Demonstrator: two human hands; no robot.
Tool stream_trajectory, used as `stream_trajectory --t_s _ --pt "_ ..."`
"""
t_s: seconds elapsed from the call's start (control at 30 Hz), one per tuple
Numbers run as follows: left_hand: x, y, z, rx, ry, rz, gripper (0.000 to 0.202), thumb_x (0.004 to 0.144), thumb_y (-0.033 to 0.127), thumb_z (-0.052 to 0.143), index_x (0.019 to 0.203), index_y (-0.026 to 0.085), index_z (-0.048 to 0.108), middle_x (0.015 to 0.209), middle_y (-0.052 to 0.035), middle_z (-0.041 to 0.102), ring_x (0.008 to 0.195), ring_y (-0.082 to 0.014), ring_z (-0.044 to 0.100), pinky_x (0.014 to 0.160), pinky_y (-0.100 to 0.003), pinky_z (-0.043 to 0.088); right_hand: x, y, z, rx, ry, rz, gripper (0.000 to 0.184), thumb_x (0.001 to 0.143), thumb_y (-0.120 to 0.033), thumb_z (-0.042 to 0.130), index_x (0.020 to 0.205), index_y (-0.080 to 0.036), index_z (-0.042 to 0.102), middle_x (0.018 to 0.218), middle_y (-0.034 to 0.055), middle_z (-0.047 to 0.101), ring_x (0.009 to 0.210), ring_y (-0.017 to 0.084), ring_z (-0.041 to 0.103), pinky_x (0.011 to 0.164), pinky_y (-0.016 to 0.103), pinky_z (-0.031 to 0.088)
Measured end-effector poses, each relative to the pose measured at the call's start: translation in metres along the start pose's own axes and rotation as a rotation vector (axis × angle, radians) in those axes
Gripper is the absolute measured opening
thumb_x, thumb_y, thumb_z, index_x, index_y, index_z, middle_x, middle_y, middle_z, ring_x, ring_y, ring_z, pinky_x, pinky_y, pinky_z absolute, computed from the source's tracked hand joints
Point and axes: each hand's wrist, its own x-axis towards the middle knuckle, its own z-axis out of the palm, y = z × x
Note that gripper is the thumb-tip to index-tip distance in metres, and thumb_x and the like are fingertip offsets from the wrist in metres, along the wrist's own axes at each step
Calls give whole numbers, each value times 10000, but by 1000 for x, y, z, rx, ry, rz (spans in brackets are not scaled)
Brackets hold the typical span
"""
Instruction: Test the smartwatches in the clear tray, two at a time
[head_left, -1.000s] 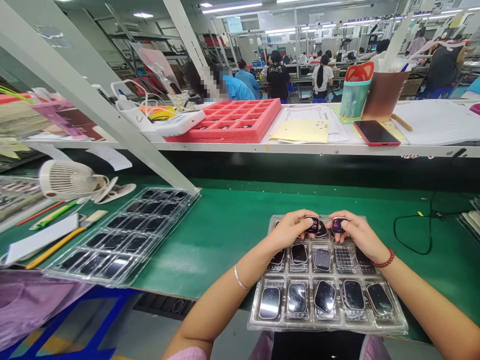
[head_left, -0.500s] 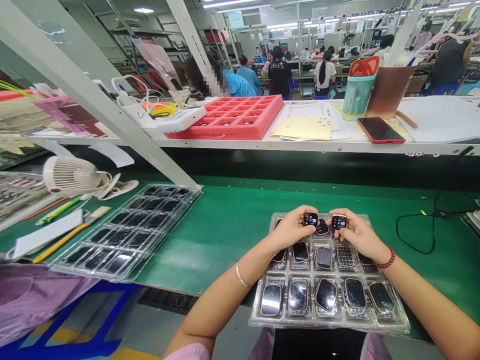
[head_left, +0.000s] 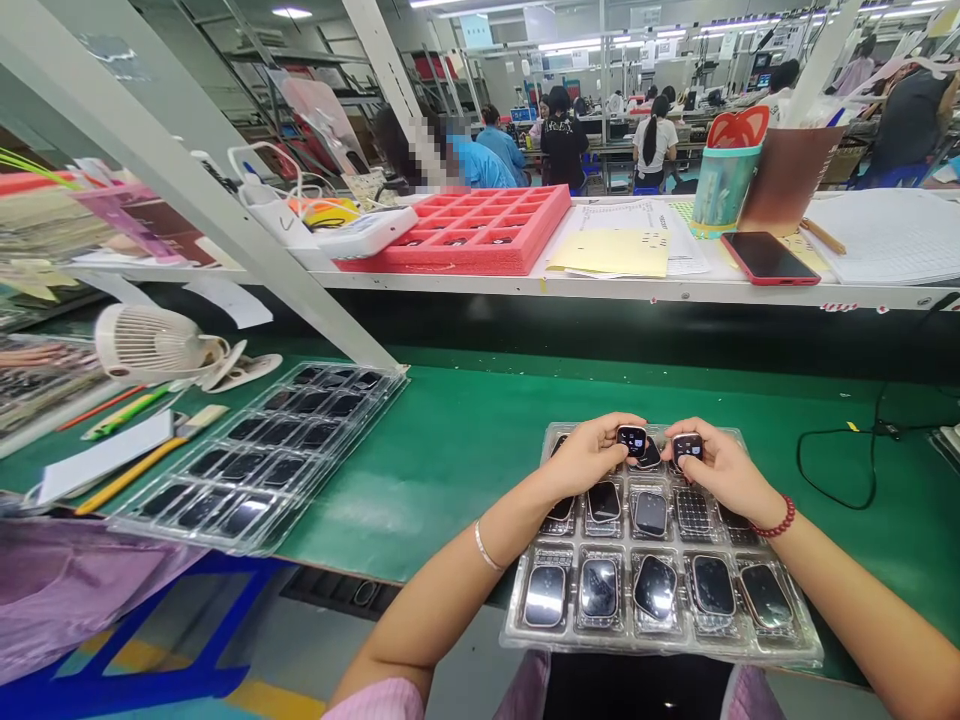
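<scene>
My left hand [head_left: 596, 452] is closed on a smartwatch [head_left: 631, 440] without a strap, its small screen lit with icons. Another lit smartwatch [head_left: 687, 449] sits in the fingers of my right hand [head_left: 720, 468], the thumb over its lower screen. Both are held up over the far rows of a clear plastic tray [head_left: 660, 645]. Several dark-screened watch bodies lie in the tray's pockets, among them a watch [head_left: 649, 514] in the middle row. One pocket [head_left: 694, 513] in that row holds no watch. My hands partly cover the far row.
A second clear tray [head_left: 262, 545] of dark watches lies left on the green bench [head_left: 450, 450]. Beyond it are a white fan [head_left: 146, 342] and a yellow-handled brush [head_left: 135, 478]. A shelf holds a red foam tray [head_left: 517, 255] and a phone [head_left: 770, 257]. A black cable [head_left: 832, 500] lies right.
The view has shifted slightly. Both hands still hold the two lit watches over the tray; my right thumb now lies further over its watch's screen.
</scene>
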Motion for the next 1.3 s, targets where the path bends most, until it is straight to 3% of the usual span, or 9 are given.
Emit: stream_trajectory --t_s 0.17,0.37,0.53,0.67,0.77,0.93,1.07,1.23,1.3 --pt "0 -2 0 -16 -11 59 503 725 55 579 1216 145 523 1109 -112 646 950 -187 653 920 -369 482 0 1 0 19 -12 -36 346 763 -173 541 1102 -207 484 948 56 639 759 162 590 623 278 464" --pt "1 -6 -1 15 -30 71 552 732 73 591 1269 157 490 1136 -126 643 1022 -220 632 956 -414 465 0 5 0 7 -16 -58 401 772 -148 548 1158 -222 465 978 59 630 864 186 596 712 312 483" --pt "1 -6 -1 18 -32 82 600 749 115 614 1325 174 454 1096 -106 655 970 -191 634 892 -356 484 0 6 -1 22 -10 -49 362 788 -160 568 1133 -224 482 958 48 637 855 177 594 715 303 485" --pt "1 -2 -2 3 -5 19 376 840 289 569 1191 154 583 945 -79 683 689 -119 621 670 -260 484 1 6 -2 110 -1 36 178 903 -291 471 1038 -195 534 873 47 650 555 107 521 537 266 458" --pt "0 0 -3 42 45 -21 394 883 415 497 1143 142 611 867 -76 688 592 -103 584 551 -225 417 2 5 -3 194 2 63 269 948 -375 387 1016 -175 555 855 64 661 521 101 515 522 273 471" --pt "0 0 -1 -12 16 31 679 747 251 684 1368 190 418 893 -47 667 708 -120 602 704 -271 485 3 6 -3 151 4 54 355 808 -213 596 1150 -219 500 1002 53 655 626 110 585 564 256 492" --pt "0 0 -1 -31 -2 -6 343 843 352 574 1092 121 622 871 -84 669 647 -111 583 651 -270 491 3 8 -3 204 -7 88 239 900 -323 465 1073 -185 556 972 86 671 556 113 594 494 263 472" --pt "0 -3 -1 -16 -6 32 570 790 304 654 1317 182 473 874 -54 670 683 -121 598 690 -283 501 3 8 -3 194 4 68 303 840 -255 570 1135 -213 518 1019 66 663 599 108 591 551 266 498" --pt "0 -3 -1 6 -18 38 544 769 277 671 1279 179 510 911 -58 664 714 -128 602 710 -287 500 3 7 -3 180 -4 66 335 814 -217 595 1139 -221 513 1026 57 661 605 105 584 572 270 504"
